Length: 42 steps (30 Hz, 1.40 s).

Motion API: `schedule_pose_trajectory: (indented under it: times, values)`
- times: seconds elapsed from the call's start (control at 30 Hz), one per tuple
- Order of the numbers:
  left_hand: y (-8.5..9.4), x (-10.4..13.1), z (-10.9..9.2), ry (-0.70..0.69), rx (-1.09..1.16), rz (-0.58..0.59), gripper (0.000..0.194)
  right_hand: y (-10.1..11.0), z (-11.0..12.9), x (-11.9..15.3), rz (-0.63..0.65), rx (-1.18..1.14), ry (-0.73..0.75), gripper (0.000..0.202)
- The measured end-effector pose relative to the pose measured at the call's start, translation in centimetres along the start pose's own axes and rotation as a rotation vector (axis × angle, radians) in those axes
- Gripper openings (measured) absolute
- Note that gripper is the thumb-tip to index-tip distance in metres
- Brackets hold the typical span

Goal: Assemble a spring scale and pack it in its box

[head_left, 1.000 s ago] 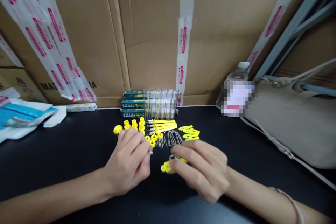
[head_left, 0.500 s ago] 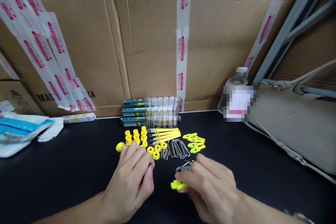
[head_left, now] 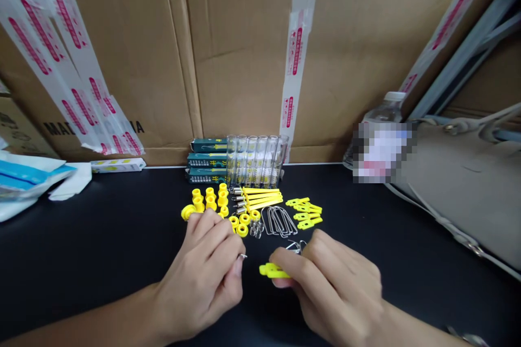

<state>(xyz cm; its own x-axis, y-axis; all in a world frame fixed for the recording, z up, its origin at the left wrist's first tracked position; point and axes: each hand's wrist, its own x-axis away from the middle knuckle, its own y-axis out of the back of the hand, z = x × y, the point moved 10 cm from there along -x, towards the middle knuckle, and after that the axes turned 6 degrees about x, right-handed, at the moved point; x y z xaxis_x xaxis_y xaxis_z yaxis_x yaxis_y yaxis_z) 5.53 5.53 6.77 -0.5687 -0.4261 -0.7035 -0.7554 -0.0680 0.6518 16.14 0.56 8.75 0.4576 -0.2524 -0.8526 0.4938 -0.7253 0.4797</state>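
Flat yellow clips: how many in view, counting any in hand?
5: four clips on the black table beside the bent wires, and a fifth clip pinched in the right hand, whose fingers may hide more.

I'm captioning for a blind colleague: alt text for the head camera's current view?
A right hand pinches a yellow plastic piece and a left hand grips a mostly hidden metal item above a black tabletop. Beyond are yellow collars, bent wires and clear tubes, before green boxes and a taped carton.
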Motion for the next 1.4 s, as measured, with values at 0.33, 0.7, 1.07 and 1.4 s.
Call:
schedule_pose_trajectory:
  times: [0.33, 0.7, 1.07, 1.4]
  values:
    - [0.1, 0.1, -1.2, -0.101, -0.033, -0.021, 0.018, 0.3, 1.2, -0.2, -0.022, 0.073, 0.102, 0.022]
    - [-0.3, 0.2, -1.6, -0.151, -0.113, -0.018, 0.019, 0.4, 1.4, -0.7, -0.026, 0.073, 0.116, 0.029]
    - [-0.9, 0.3, -1.5, -0.141, -0.163, 0.03, 0.021, 0.6, 1.0, -0.5, 0.002, 0.038, 0.138, 0.025]
    - [-0.5, 0.2, -1.8, -0.159, -0.166, 0.015, 0.021, 0.8, 0.7, -0.7, -0.026, 0.065, 0.137, 0.025]
